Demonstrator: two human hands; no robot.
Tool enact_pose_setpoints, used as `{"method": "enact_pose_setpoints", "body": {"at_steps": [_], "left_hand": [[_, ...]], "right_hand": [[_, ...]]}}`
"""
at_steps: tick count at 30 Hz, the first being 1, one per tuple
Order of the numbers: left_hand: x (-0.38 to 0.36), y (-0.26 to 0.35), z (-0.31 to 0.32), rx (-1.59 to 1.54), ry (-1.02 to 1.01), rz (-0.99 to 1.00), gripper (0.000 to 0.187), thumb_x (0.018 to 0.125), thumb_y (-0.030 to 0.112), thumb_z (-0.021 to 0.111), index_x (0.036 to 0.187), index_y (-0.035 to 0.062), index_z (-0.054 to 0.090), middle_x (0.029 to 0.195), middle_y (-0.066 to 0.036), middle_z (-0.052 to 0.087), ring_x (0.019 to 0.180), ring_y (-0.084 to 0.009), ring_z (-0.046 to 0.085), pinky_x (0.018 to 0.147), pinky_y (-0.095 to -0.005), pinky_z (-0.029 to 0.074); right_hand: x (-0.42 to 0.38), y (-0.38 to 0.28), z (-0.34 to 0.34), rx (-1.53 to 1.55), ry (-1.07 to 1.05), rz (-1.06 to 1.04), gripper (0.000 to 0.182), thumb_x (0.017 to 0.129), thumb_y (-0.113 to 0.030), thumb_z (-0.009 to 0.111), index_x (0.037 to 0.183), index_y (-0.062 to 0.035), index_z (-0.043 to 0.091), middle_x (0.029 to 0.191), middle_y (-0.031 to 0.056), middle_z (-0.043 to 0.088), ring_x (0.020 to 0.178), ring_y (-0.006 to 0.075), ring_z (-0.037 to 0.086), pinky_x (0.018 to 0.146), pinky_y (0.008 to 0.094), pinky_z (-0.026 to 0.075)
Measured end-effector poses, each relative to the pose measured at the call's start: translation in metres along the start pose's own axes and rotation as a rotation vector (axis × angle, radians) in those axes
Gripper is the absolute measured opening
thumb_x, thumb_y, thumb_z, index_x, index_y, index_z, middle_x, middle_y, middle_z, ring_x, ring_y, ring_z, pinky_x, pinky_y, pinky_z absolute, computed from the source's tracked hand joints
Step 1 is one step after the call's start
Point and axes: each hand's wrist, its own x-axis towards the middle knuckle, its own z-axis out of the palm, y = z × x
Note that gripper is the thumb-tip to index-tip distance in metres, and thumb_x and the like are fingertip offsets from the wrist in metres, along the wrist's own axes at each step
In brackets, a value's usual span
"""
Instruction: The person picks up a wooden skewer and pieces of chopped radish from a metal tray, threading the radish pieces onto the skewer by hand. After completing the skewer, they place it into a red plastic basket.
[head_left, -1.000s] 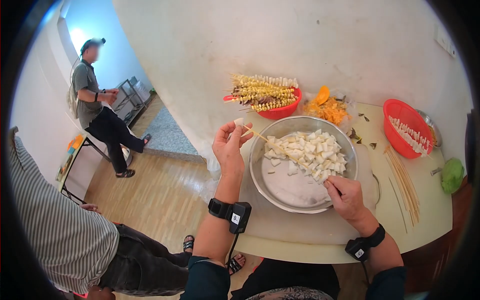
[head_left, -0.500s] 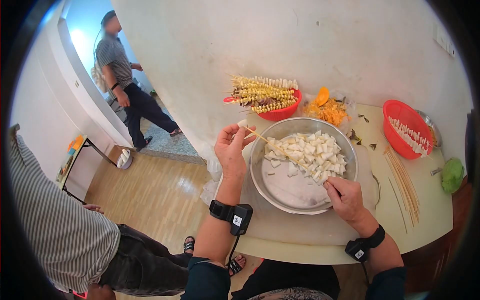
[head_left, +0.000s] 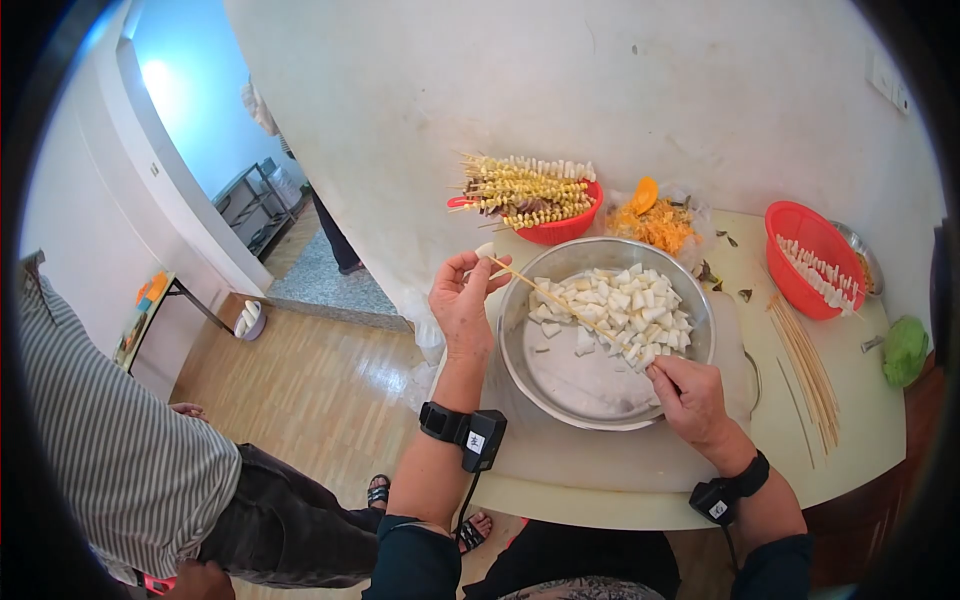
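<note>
My left hand (head_left: 467, 295) is at the left rim of a wide metal basin (head_left: 545, 385), its fingertips pinching a white vegetable piece (head_left: 484, 249). Slanting across the basin is a thin bamboo skewer (head_left: 545, 291), one end at that piece and my left fingertips. My right hand (head_left: 690, 396), at the basin's lower right, is closed on the skewer's other end, with white pieces right at its fingertips. A heap of chopped white vegetable pieces (head_left: 640, 305) lies in the basin beneath the skewer.
A red basket (head_left: 560, 230) of filled skewers and orange peelings (head_left: 655, 222) sit behind the basin. To the right are another red basket (head_left: 790, 235), loose bamboo skewers (head_left: 805, 370) and a green vegetable (head_left: 906, 350). A person in a striped shirt (head_left: 120, 430) stands at my left.
Both my hands and the skewer stay nearly in place. The person in the doorway has walked right, mostly behind the wall.
</note>
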Motion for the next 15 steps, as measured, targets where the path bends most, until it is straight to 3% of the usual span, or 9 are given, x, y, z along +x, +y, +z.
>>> {"method": "enact_pose_setpoints", "body": {"at_steps": [15], "left_hand": [[-0.0030, 0.0015, 0.0027, 0.085, 0.011, 0.063, 0.012, 0.086, 0.003, 0.059, 0.096, -0.0014, 0.054, 0.093, -0.011, 0.062, 0.086, -0.0241, 0.066, 0.068, -0.0289, 0.057]], "right_hand": [[0.0001, 0.0007, 0.0009, -0.010, 0.003, -0.023, 0.004, 0.081, -0.005, 0.060, 0.081, -0.0006, 0.059, 0.063, 0.0130, 0.055, 0.054, 0.0293, 0.056, 0.049, 0.0360, 0.043]]}}
